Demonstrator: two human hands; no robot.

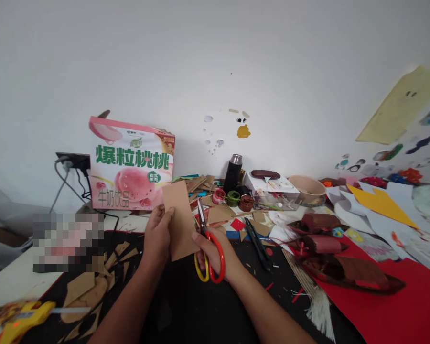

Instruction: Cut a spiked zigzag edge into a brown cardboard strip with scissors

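My left hand (pixel 158 232) is closed on the left edge of a brown cardboard piece (pixel 181 220), its thumb lying on the front face. The piece is a tall rectangle, held upright and slightly tilted above the black mat. My right hand (pixel 215 248) grips a pair of scissors (pixel 217 255) with one orange-red and one yellow handle loop. Their blades point up and away, just right of the cardboard, and look nearly closed. The right thumb also touches the cardboard's lower right edge. The fingers behind the cardboard are hidden.
Cardboard scraps (pixel 80 289) and a yellow glue gun (pixel 25 317) lie at left. A printed carton (pixel 132 165) stands behind. Paint jars (pixel 232 198), a black thermos (pixel 232 174) and a utility knife (pixel 258 246) sit beyond my right hand. Brown model boats (pixel 354 272) rest on red paper (pixel 412 306).
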